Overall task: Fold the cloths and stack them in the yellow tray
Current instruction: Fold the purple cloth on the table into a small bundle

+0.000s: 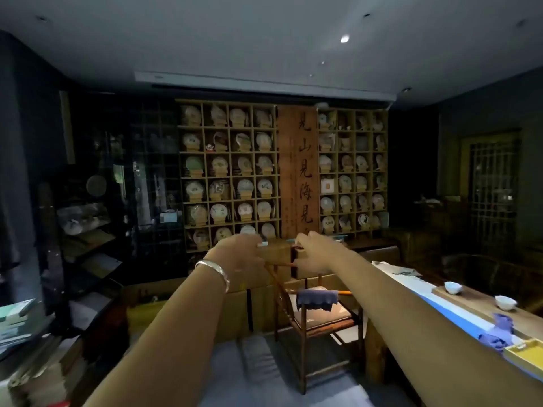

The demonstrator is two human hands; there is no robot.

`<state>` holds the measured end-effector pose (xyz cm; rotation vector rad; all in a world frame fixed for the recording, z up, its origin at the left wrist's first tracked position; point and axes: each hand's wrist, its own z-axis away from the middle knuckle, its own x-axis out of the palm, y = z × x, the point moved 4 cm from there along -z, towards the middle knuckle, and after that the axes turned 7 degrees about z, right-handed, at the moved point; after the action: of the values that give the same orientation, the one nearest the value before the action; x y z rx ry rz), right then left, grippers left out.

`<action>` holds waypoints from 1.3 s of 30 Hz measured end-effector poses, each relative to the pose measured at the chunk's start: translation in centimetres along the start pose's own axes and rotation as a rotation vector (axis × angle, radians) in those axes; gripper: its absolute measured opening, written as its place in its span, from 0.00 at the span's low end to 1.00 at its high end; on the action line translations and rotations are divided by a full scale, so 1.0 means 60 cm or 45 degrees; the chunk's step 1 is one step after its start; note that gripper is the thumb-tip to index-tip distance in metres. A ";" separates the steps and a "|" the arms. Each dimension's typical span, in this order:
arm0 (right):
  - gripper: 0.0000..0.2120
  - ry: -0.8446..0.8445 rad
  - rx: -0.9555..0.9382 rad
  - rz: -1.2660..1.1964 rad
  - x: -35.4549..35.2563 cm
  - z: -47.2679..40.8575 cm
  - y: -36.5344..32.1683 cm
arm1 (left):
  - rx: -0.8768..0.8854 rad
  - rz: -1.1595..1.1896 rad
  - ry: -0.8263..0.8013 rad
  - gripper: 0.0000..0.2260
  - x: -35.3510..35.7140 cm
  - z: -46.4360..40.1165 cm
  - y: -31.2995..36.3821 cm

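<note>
Head view, dim room, with the wooden chair [317,315] as the landmark. Far to its left, a dark rack [88,245] holds papers and boxes, and a stack of papers [17,321] lies at the picture's edge. Both arms reach out above the chair. The left hand [238,254], with a silver bangle [214,273] on its wrist, has its fingers curled; a small pale thing shows at its fingertips, but blur hides whether the grip holds it. The right hand [316,254] is curled as well, and its grip cannot be told either. Behind the chair, a wall shelf [229,171] holds round cakes on stands, one to a compartment, beside a calligraphy board [298,171]. One blue cloth [317,299] hangs over the chair's armrest. Right of the chair, the tabletop [470,301] carries two white cups [452,287], a crumpled blue cloth [496,333], and the yellow tray [526,355] touching that cloth; the visible part of the tray shows nothing inside.
</note>
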<state>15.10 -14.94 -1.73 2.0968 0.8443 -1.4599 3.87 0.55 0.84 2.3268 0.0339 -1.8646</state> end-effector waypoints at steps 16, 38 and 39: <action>0.28 -0.017 0.129 0.175 0.158 -0.281 0.180 | 0.200 0.077 0.045 0.24 0.148 -0.369 -0.068; 0.25 -0.038 0.733 0.359 0.275 -0.510 0.795 | 0.746 0.231 -0.038 0.21 0.374 -1.109 0.243; 0.25 -0.035 0.767 0.364 0.275 -0.505 0.821 | 0.787 0.245 -0.046 0.21 0.384 -1.131 0.269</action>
<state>74.02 -26.19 -6.13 2.4734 0.0690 -1.7171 76.58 -7.88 -5.49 2.5265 -0.8516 -2.0198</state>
